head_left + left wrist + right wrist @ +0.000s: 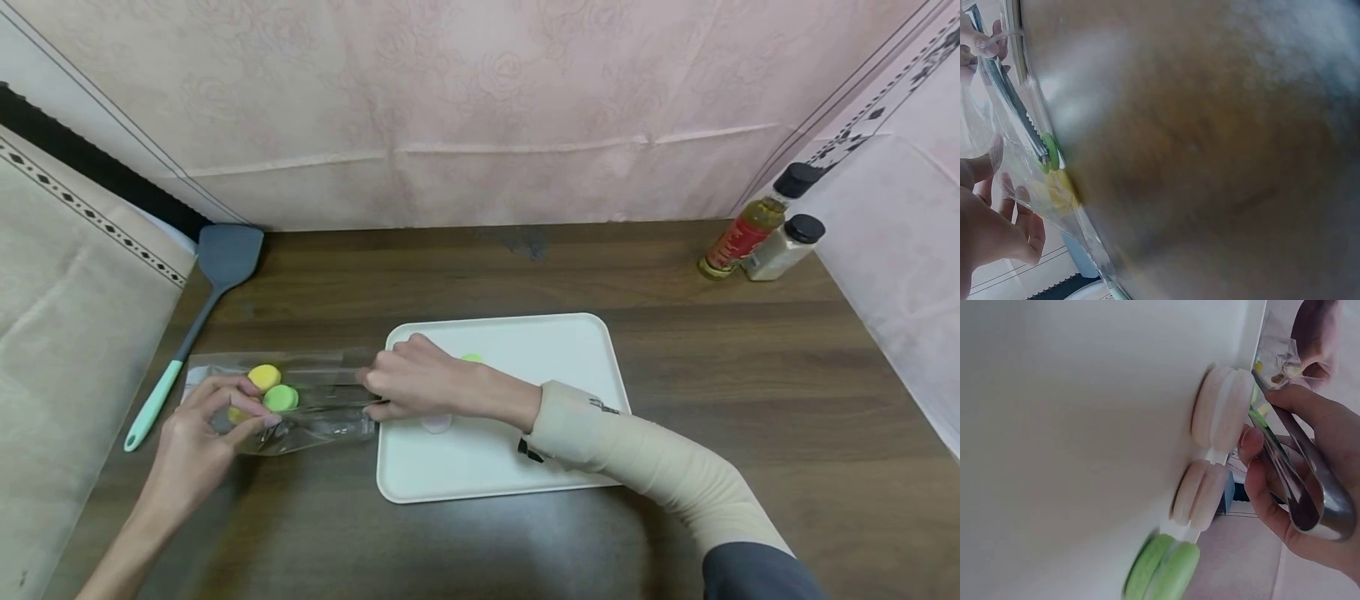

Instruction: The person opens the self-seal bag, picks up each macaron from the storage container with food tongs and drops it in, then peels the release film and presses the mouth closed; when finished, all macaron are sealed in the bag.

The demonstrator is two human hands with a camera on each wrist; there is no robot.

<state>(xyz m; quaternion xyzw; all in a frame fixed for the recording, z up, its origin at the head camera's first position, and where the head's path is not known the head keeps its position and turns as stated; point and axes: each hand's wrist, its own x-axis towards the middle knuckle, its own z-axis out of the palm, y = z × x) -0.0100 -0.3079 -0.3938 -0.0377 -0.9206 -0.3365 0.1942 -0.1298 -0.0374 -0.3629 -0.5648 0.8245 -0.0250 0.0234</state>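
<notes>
On the left of the table lies a clear plastic bag (pixel 330 429) with yellow macarons (pixel 264 377) and a green macaron (pixel 281 398) inside. My left hand (pixel 202 425) pinches the bag's near side between thumb and fingers. Metal tongs (pixel 1330 509) are gripped in my right hand (pixel 423 375), which reaches over the left part of a white tray (pixel 566 354). In the left wrist view the serrated tongs tips (pixel 1040 147) reach into the bag and meet the green macaron (pixel 1052 151). Two pale pink macarons (pixel 1222 409) and another green one (pixel 1163 569) sit on the tray.
A spatula (pixel 228 254) with a mint handle lies along the table's left edge, beside the bag. At the back right stand an oil bottle (pixel 738 243) with a red label and a black-capped jar (pixel 780 250). Patterned cloth (pixel 487 108) hangs behind the table.
</notes>
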